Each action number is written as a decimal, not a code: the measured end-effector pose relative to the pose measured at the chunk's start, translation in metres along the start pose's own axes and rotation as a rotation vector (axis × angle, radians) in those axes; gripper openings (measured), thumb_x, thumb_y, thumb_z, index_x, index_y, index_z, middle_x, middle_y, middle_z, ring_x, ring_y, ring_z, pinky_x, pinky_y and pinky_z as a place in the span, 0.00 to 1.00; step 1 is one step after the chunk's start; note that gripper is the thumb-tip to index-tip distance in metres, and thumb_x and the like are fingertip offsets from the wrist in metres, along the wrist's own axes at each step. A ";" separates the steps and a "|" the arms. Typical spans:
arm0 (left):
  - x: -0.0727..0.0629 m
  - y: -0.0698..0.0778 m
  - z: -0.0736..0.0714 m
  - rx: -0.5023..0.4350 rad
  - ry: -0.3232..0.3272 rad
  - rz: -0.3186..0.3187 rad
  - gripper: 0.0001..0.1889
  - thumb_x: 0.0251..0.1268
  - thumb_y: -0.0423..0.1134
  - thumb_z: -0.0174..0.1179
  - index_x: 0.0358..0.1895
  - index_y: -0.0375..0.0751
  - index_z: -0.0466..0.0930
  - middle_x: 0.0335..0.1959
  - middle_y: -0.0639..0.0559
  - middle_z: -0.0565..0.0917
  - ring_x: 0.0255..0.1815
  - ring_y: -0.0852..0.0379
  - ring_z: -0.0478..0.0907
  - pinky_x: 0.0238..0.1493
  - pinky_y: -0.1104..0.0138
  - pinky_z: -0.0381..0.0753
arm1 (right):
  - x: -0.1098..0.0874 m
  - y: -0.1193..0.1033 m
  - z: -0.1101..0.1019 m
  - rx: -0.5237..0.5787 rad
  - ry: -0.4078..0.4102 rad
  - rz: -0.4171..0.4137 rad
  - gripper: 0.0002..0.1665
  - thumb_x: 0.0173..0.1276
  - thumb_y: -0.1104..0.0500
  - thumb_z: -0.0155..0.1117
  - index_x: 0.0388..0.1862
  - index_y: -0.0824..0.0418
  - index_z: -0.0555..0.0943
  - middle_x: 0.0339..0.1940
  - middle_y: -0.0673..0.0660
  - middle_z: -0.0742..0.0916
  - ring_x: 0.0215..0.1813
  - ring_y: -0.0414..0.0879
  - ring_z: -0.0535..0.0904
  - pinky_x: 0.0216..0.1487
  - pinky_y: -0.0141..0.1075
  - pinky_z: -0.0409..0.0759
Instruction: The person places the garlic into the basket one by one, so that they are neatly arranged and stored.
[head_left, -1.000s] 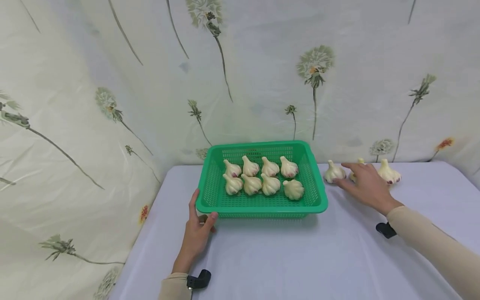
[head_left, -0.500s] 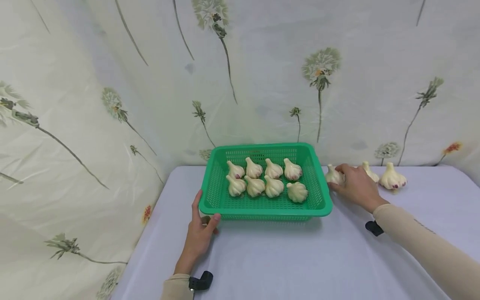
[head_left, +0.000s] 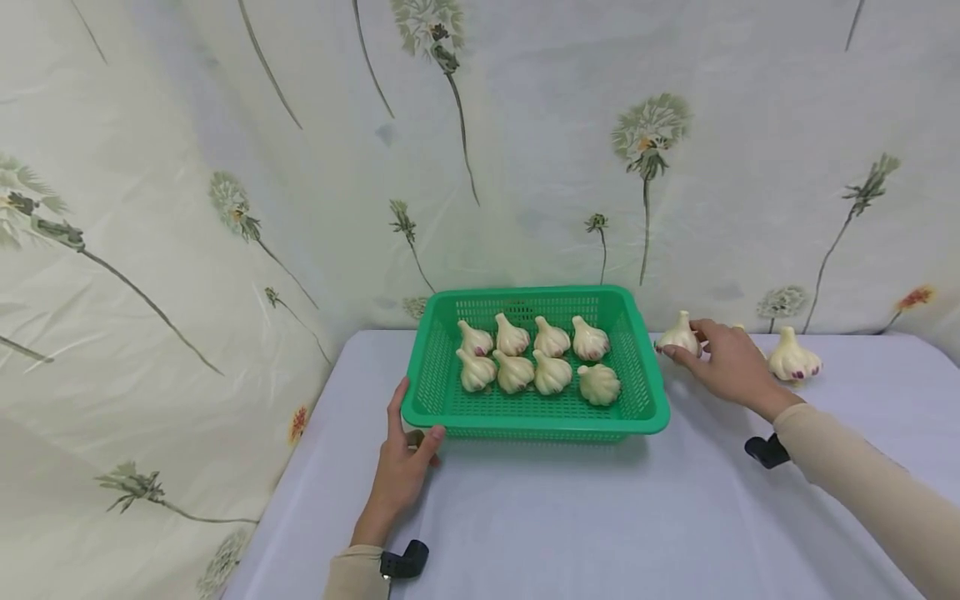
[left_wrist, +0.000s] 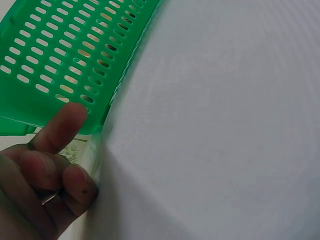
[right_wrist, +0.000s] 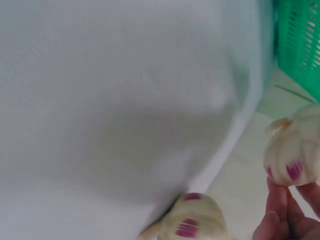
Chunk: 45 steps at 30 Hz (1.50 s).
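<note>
My left hand [head_left: 401,468] is at the front left corner of a green perforated basket [head_left: 525,422], index finger straight along its left side and thumb at its front. In the left wrist view a straight digit touches the basket wall [left_wrist: 55,65] while other fingers curl below it. Right of the basket, my right hand [head_left: 731,365] pinches a white garlic bulb [head_left: 681,335] with its neck upward. The right wrist view shows purple marks on this garlic bulb [right_wrist: 292,155] above the fingertips [right_wrist: 276,200]. Several garlic bulbs [head_left: 552,372] lie in two rows inside the basket.
Two more garlic bulbs are on the white-covered table [head_left: 540,517] at the right: one garlic bulb [head_left: 795,358] in full view, another mostly behind the right hand. A flower-patterned cloth [head_left: 525,167] hangs along the table's back edge and left side.
My right hand has closed its fingers on the nearest garlic bulb and raised it slightly. The left hand stays at the basket corner. The head view has shifted a little.
</note>
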<state>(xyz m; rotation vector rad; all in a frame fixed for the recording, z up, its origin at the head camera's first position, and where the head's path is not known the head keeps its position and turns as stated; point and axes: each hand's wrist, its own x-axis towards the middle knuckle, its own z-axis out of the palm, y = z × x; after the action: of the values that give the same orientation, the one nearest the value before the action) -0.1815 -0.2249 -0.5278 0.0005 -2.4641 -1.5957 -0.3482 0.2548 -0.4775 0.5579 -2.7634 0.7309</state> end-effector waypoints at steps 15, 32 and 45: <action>-0.003 -0.001 -0.002 -0.003 0.009 -0.006 0.45 0.80 0.48 0.62 0.86 0.74 0.40 0.27 0.43 0.85 0.26 0.52 0.83 0.33 0.65 0.74 | 0.014 -0.025 -0.027 0.106 -0.064 0.137 0.46 0.85 0.37 0.51 0.71 0.80 0.68 0.55 0.80 0.84 0.54 0.71 0.83 0.44 0.56 0.84; -0.003 0.001 -0.001 -0.017 -0.001 -0.010 0.46 0.80 0.49 0.62 0.86 0.74 0.38 0.27 0.42 0.86 0.26 0.53 0.84 0.34 0.65 0.76 | 0.034 -0.101 -0.045 0.170 -0.154 0.131 0.49 0.84 0.33 0.49 0.78 0.74 0.64 0.61 0.74 0.82 0.60 0.65 0.80 0.44 0.46 0.81; 0.000 0.003 0.000 -0.030 -0.004 -0.009 0.46 0.80 0.49 0.62 0.86 0.74 0.38 0.26 0.42 0.85 0.26 0.53 0.83 0.33 0.66 0.74 | 0.049 -0.149 -0.032 0.248 -0.265 0.018 0.46 0.82 0.34 0.56 0.80 0.68 0.66 0.68 0.69 0.81 0.64 0.62 0.81 0.58 0.57 0.81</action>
<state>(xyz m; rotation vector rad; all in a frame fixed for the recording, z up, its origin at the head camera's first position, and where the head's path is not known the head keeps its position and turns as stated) -0.1807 -0.2234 -0.5250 0.0033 -2.4463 -1.6379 -0.3268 0.1370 -0.3713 0.7274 -2.9395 1.0852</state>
